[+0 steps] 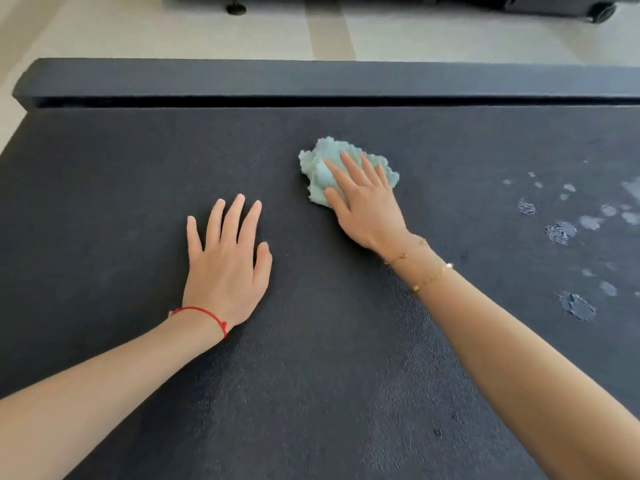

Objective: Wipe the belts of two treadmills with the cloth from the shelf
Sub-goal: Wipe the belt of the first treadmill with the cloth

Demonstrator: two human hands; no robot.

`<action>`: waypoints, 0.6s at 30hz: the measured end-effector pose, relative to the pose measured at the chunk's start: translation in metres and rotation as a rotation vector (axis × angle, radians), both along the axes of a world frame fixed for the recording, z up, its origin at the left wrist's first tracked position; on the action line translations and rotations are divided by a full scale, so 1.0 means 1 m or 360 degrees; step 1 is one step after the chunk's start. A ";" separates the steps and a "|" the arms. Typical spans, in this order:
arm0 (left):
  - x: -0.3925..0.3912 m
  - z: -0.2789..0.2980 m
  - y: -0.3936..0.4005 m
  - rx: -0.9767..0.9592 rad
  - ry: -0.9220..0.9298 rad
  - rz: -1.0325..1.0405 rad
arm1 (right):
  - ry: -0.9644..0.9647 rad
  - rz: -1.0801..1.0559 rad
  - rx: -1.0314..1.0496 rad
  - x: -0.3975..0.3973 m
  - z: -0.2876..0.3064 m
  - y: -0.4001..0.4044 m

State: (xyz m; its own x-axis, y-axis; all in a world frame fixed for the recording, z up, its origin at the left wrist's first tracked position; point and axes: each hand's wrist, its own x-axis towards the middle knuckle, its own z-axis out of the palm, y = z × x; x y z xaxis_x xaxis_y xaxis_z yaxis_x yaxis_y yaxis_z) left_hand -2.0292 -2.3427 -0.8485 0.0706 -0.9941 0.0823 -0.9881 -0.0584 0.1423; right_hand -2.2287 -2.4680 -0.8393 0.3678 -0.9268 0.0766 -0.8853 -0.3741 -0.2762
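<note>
Dark belt [329, 358], right hand [363, 206] on cloth [318, 168]

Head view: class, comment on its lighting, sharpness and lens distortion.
Head view: soft, even daylight, with only faint shadows under the hands; left hand, cloth and belt read fairly sharp; the wide-angle lens bows the rail along the belt's far edge.

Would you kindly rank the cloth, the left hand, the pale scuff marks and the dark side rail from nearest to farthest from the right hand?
1. Cloth: under the right hand.
2. Left hand: flat on the belt, to its left.
3. Side rail and scuff marks, ahead and to the right: too close to call.
</note>
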 end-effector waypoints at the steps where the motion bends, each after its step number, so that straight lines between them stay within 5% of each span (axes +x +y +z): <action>1: -0.001 0.001 0.000 0.0005 -0.0003 0.0002 | -0.0004 0.0167 -0.0012 -0.001 0.002 0.014; 5: -0.001 0.002 0.000 0.0025 -0.0009 0.0017 | -0.0032 0.0527 0.0060 -0.043 0.010 0.023; 13: -0.002 0.002 0.000 0.0010 0.0003 0.0049 | 0.0096 -0.0157 0.0063 0.003 0.008 -0.125; 18: -0.003 0.002 -0.001 0.0006 -0.0043 0.0044 | 0.0118 0.0494 0.0052 0.061 0.009 -0.064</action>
